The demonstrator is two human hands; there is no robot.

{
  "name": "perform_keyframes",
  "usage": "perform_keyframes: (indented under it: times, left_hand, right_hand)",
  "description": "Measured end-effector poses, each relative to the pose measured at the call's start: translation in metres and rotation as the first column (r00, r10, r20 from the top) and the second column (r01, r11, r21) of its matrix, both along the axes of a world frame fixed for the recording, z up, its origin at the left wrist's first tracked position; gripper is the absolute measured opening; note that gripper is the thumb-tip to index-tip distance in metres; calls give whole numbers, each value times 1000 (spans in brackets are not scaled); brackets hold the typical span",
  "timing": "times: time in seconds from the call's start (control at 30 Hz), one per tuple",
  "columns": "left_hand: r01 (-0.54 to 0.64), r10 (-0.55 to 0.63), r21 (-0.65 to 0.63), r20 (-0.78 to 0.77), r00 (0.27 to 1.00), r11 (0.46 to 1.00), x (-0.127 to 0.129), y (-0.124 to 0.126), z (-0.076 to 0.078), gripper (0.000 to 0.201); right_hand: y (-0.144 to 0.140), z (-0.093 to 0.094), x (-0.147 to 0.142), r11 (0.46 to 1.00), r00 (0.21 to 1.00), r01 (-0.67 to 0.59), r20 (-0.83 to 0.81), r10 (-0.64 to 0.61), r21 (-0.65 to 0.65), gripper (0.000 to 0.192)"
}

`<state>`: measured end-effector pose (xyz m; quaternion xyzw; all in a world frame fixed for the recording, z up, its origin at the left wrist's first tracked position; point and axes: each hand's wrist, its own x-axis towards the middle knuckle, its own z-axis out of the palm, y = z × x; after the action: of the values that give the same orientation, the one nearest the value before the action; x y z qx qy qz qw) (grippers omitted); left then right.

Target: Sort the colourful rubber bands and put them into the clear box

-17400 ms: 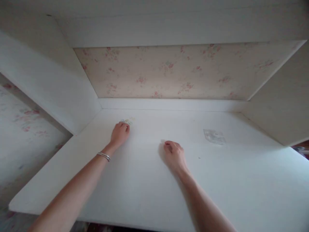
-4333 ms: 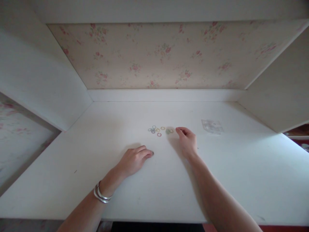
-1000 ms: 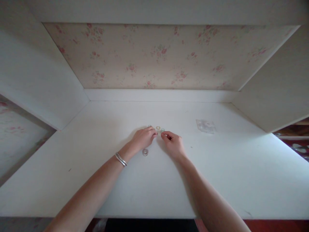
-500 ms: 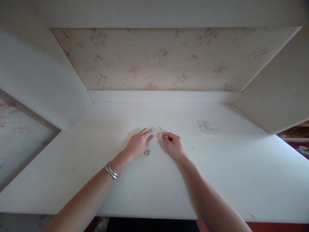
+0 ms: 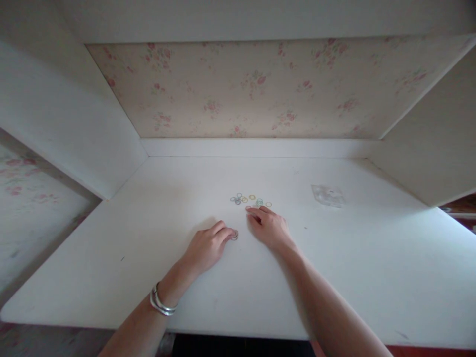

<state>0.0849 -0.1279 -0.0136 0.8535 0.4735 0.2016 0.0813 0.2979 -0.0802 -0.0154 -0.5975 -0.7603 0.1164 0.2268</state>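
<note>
Two bare hands rest on a white desk (image 5: pixel 334 277) set in a white alcove backed by floral wallpaper (image 5: pixel 253 89); a scatter of small coloured rings (image 5: pixel 250 200) lies at the middle of the desk, just beyond both hands; the left hand (image 5: pixel 206 246), a silver bangle (image 5: pixel 160 303) on its wrist, lies palm down nearer the front edge than the scatter, fingers loosely curled and close together, its fingertips touching a single pale ring (image 5: pixel 234 235) that sits apart from the scatter, on the near side of it; whether that ring is pinched or merely pressed cannot be told; the right hand (image 5: pixel 269 227) lies flat just right of the single ring, fingers stretched forward and held close together, tips at the near edge of the scatter, gripping nothing that shows; a small clear plastic bag (image 5: pixel 327 195) lies flat well to the right of the scatter, apart from both hands
</note>
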Motion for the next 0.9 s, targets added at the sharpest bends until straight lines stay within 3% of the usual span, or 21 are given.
perform_keyframes:
  times: [0.23, 0.43, 0.7, 0.9]
  left_hand:
    - [30, -30, 53, 5, 1000, 998, 0, 0, 3, 22]
    - [11, -12, 15, 64, 998, 1000, 1, 1, 5, 24]
    - [-134, 136, -26, 112, 984, 991, -2, 6, 8, 22]
    - [-180, 191, -84, 147, 971, 980, -4, 13, 8, 18]
  right_hand:
    - [3, 1, 2, 999, 999, -41, -28, 40, -35, 25]
    - [1, 1, 2, 998, 998, -67, 16, 67, -16, 27]
    - [-1, 0, 2, 995, 994, -104, 29, 104, 6, 25]
    - [-17, 2, -4, 967, 957, -252, -133, 256, 49, 25]
